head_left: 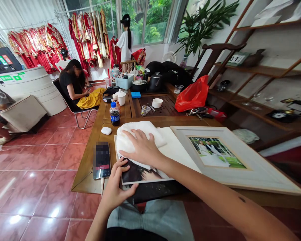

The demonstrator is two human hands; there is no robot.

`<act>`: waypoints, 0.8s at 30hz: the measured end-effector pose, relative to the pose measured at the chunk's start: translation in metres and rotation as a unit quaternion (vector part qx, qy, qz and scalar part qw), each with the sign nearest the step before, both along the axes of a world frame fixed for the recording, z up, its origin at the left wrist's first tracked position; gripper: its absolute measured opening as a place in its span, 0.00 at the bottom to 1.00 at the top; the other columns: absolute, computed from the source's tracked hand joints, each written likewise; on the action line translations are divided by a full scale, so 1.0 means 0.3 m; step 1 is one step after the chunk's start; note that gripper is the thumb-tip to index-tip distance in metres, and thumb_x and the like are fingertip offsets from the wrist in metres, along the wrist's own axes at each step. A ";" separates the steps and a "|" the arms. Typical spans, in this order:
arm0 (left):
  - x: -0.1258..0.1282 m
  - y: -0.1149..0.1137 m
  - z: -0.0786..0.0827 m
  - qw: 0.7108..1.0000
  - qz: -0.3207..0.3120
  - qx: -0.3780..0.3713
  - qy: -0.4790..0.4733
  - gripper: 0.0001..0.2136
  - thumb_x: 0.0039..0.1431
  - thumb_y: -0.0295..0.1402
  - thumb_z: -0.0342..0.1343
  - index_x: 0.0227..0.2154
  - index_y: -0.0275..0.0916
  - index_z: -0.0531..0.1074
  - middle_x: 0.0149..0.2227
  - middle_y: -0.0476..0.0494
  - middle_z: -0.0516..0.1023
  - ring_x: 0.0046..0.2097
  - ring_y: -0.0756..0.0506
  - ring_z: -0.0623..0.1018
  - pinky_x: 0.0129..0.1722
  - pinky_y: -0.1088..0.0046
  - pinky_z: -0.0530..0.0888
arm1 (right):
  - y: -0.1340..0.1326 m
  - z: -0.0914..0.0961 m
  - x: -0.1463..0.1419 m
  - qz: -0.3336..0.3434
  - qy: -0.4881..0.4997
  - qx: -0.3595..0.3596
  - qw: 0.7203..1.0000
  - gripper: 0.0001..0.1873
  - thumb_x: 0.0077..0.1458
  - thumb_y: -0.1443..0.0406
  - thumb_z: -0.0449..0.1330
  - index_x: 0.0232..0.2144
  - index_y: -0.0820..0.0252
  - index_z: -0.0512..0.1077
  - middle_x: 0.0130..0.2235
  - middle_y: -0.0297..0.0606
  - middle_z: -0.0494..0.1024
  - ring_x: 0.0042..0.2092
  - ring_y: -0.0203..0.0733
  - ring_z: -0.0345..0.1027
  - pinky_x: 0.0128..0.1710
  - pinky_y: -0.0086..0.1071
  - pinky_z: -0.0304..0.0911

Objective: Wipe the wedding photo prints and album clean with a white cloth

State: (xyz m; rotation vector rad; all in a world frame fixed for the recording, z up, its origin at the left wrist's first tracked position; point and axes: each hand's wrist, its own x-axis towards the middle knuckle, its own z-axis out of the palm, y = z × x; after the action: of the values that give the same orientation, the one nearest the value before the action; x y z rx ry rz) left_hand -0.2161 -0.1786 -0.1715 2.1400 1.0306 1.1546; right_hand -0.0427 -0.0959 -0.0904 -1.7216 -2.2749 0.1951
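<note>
A folded white cloth [154, 130] lies over the upper part of a dark photo print [134, 172] with a pale border, at the near edge of the wooden table. On top of the cloth my right hand [142, 145] rests flat with its fingers spread. My left hand [119, 184] touches the left edge of the print, fingers apart and thumb along the near border. Much of the picture is hidden by the cloth and my right arm. White board or paper [179, 144] shows behind the cloth.
Right of the print lies a framed wedding photo [215, 152]. A phone [101, 160] on a cable, a white earbud case [106, 130] and a cola bottle [114, 115] stand on the left. A red plastic bag [193, 95] sits farther back. A person [75, 83] sits beyond the table.
</note>
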 end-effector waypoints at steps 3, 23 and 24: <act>0.000 -0.001 -0.005 1.000 0.003 -0.003 -0.001 0.19 0.59 0.32 0.65 0.51 0.43 0.65 0.60 0.33 0.67 0.68 0.34 0.63 0.63 0.48 0.66 | -0.003 -0.007 0.053 -0.014 -0.003 0.008 1.000 0.43 0.55 0.42 0.57 0.68 0.45 0.54 0.67 0.46 0.61 0.68 0.64 0.48 0.60 0.67 0.46; 0.007 -0.005 -0.011 1.000 0.005 -0.005 -0.005 0.20 0.60 0.33 0.65 0.52 0.42 0.65 0.60 0.33 0.67 0.67 0.34 0.64 0.63 0.49 0.67 | -0.196 -0.113 0.394 -0.064 -0.050 0.120 0.989 0.36 0.59 0.44 0.54 0.66 0.46 0.58 0.61 0.47 0.69 0.62 0.58 0.62 0.54 0.55 0.61; 0.008 -0.005 -0.011 1.000 0.004 -0.006 -0.005 0.20 0.60 0.33 0.65 0.52 0.42 0.65 0.60 0.33 0.67 0.67 0.34 0.64 0.63 0.49 0.67 | -0.220 -0.121 0.398 -0.062 -0.055 0.130 0.988 0.36 0.60 0.44 0.54 0.66 0.47 0.58 0.61 0.48 0.69 0.62 0.59 0.63 0.54 0.55 0.61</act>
State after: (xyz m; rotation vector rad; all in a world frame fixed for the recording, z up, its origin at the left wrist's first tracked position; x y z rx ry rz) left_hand -0.2137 -0.1800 -0.1748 2.1206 1.0406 1.1598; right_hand 0.0767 -0.1619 -0.1266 -1.7629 -2.1452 -0.2177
